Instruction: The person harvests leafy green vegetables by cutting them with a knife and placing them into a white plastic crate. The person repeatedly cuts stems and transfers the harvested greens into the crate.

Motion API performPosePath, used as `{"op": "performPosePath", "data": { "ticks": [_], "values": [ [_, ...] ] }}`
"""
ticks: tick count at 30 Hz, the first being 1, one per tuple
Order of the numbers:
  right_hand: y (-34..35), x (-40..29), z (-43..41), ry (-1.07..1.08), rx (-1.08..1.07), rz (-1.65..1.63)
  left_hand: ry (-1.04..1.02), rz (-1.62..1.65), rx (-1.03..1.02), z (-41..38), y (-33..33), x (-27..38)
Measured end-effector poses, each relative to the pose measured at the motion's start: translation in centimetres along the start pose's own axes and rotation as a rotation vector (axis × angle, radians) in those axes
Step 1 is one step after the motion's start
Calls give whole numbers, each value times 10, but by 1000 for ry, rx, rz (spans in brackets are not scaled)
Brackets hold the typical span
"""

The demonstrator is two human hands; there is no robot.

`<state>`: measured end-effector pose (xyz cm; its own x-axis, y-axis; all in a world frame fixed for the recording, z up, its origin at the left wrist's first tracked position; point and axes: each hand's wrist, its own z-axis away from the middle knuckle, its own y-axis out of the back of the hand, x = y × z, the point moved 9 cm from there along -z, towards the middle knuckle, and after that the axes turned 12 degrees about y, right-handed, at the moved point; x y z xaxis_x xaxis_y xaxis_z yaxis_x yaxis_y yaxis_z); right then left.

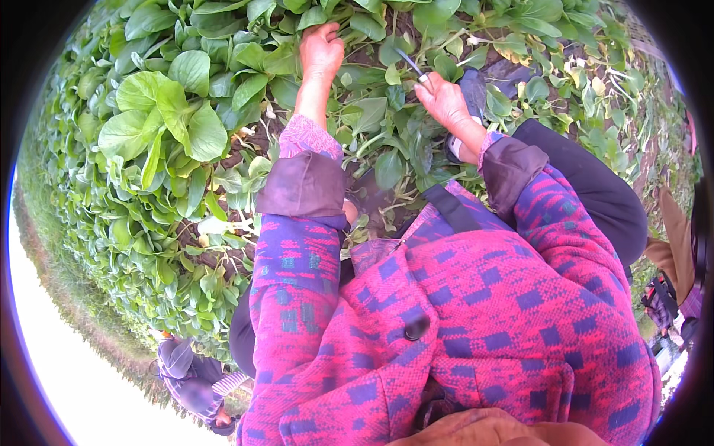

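My left hand (322, 53) reaches in among the leafy greens (312, 18) at the top of the view. Its fingers are curled and partly covered by leaves, so whether they grip a stem cannot be told. My right hand (444, 100) is closed on the handle of a knife (411, 62) with a narrow metal blade. That blade points up and left over the foliage, apart from my left hand. Cut or flattened leaves (371, 114) lie on the ground between my two arms.
Dense standing greens (167, 117) fill the left side. Loose leaves and pale stem stubs (580, 69) litter the soil at right. My shoe (473, 95) is planted just beside my right hand. Other people are at the lower left (192, 373) and the right edge (672, 245).
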<state>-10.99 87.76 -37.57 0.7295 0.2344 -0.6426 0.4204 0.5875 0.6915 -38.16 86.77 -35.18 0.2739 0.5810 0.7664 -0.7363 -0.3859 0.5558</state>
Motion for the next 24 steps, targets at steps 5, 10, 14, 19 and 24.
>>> {"op": "performPosePath", "data": {
  "ticks": [5, 10, 14, 19, 24],
  "values": [
    [-8, -32, -14, 139, -54, 4, -52, 48, -6, 0, -3, -3],
    [1, -21, -69, -29, -60, -36, -157, -60, 40, 5, -1, 3],
    [-9, -16, -72, -13, -99, -69, -178, -113, 155, 9, -2, -2],
    [-19, -34, -72, -90, -97, -157, -250, -196, 225, 15, 1, -3],
    [-25, -28, -87, -89, -130, -81, -193, -172, 221, 18, -4, 1]
  ]
}}
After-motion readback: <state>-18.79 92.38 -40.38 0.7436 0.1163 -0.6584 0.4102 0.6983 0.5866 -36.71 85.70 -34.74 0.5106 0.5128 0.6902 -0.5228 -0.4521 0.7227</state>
